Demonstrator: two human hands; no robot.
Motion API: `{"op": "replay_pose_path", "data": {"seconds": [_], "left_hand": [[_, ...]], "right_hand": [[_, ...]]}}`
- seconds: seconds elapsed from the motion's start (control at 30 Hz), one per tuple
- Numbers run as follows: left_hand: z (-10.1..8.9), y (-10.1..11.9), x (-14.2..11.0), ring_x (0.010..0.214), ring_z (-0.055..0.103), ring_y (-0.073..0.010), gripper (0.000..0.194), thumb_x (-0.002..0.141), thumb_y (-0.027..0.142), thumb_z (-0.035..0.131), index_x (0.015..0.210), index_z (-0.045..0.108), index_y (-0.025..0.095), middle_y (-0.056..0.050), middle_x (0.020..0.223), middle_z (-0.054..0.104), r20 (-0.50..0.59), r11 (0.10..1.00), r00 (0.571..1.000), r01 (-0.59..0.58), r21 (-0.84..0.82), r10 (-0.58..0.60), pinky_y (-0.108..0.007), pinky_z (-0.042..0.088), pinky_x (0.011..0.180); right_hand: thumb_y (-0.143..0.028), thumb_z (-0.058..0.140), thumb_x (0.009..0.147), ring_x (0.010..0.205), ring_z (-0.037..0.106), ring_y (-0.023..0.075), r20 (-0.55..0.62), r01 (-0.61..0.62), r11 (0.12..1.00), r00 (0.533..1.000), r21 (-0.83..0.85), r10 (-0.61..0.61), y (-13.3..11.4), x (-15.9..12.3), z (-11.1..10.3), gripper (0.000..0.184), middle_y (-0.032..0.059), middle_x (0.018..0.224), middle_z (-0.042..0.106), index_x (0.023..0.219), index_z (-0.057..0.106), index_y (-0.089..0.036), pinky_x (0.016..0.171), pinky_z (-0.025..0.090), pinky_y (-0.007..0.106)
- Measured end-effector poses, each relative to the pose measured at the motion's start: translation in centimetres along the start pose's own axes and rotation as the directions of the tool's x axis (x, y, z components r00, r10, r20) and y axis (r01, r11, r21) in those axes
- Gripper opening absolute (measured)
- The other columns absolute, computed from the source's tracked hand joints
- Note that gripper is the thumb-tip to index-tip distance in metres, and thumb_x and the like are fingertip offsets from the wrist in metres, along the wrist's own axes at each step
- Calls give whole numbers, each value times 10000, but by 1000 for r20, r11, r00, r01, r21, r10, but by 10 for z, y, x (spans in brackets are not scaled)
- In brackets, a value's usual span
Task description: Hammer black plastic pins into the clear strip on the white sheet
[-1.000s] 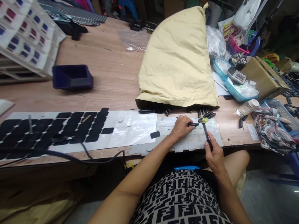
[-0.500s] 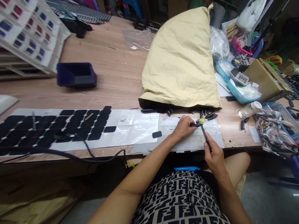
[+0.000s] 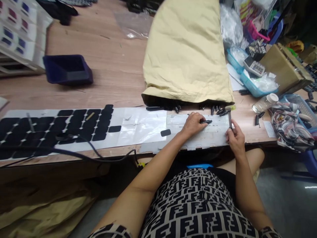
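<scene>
Nearest me, I see the right hand [image 3: 235,136] with its fingers wrapped round the handle of one hammer [image 3: 229,119]; I judge that low grip leaves the yellow-green head free to swing. Just beyond, the left hand [image 3: 193,125] is curled in, with one black piece [image 3: 207,121] pinched at its fingertips above the pale board [image 3: 198,137]. One end pokes out to the right, presumably so my fingers sit clear of it; whether it touches the board I can't tell. Farther on, two loose pieces [image 3: 257,120] lie near one bottle [image 3: 265,103] on the table [image 3: 116,82]. More black pieces crowd the mouth of one sack [image 3: 185,56], too bunched for me to count, likely left there within reach. Farther off to the left sits one purple bin [image 3: 70,79].
</scene>
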State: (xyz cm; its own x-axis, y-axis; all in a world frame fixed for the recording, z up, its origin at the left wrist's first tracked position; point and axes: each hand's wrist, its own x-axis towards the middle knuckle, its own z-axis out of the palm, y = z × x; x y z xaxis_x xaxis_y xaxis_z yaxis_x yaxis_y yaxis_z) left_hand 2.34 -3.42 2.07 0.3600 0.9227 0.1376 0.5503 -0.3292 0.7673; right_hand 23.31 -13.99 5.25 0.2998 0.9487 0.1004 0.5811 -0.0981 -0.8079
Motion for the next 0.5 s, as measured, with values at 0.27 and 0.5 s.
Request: {"op": "replay_pose_path", "data": {"seconds": [0.27, 0.5], "left_hand": [[-22, 52, -88, 795, 604, -165, 119, 897, 321, 642, 925, 690, 216, -32, 900, 668, 278, 922, 919, -178, -344, 281, -293, 488, 720], [38, 23, -138, 792, 630, -186, 140, 835, 272, 657, 937, 708, 190, -35, 873, 688, 520, 964, 854, 163, -209, -32, -281, 477, 727]], "right_hand": [[-382, 572, 872, 442, 489, 83, 28, -131, 898, 991, 419, 131, 17, 14, -1, 606, -63, 670, 585, 1442, 483, -199, 422, 423, 203], [-380, 568, 902, 452, 494, 79, 53, -106, 893, 994, 437, 92, 22, 8, 1, 587, -55, 681, 590, 1459, 472, -217, 421, 417, 195]]}}
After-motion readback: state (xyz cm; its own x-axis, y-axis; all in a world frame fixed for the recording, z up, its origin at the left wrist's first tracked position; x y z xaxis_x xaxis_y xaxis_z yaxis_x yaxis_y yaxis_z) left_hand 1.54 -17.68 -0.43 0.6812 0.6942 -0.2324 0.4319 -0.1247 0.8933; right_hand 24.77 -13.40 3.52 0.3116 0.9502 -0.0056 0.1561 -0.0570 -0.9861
